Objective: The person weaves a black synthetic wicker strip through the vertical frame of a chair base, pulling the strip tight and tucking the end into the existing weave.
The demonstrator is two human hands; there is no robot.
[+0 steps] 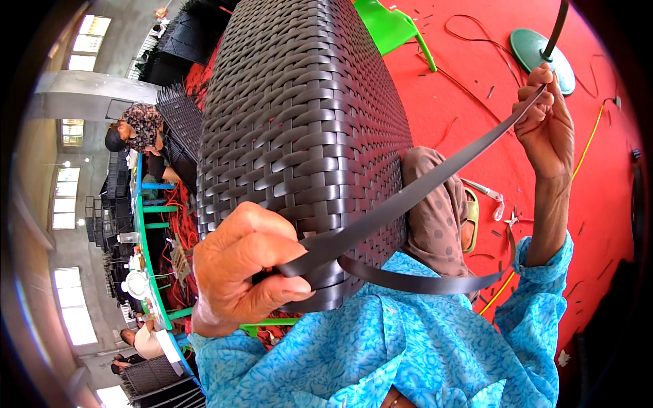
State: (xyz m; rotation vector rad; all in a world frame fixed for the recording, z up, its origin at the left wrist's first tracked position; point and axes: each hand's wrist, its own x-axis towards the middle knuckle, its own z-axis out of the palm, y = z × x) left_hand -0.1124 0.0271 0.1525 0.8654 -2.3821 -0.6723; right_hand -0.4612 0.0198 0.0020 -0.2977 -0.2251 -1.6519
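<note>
Closest in, the blue patterned shirt [381, 347] fills the bottom of the view, and just above it the left hand [248, 262] has the dark strip [408, 200] nipped tightly between thumb and curled fingers. And look at the line of it: the strip's long axis slants from lower left to upper right, flat and nearly straight, crossing in front of the woven piece's near corner and narrowing toward the right hand [547, 126]. That hand is raised at the upper right, fingers folded closed on the far part of the strip. Below, a curved length of dark band [422, 282] bows out to the right; whether it's the same strip, I can't tell. Behind them stands the dark woven piece [286, 129], its long axis running up the view to the top edge. Next to it, a brown dotted trouser leg [435, 211]. Out on the red floor [469, 95], a bright green chair [388, 27]; far left, a person in a dark patterned top [144, 126].
</note>
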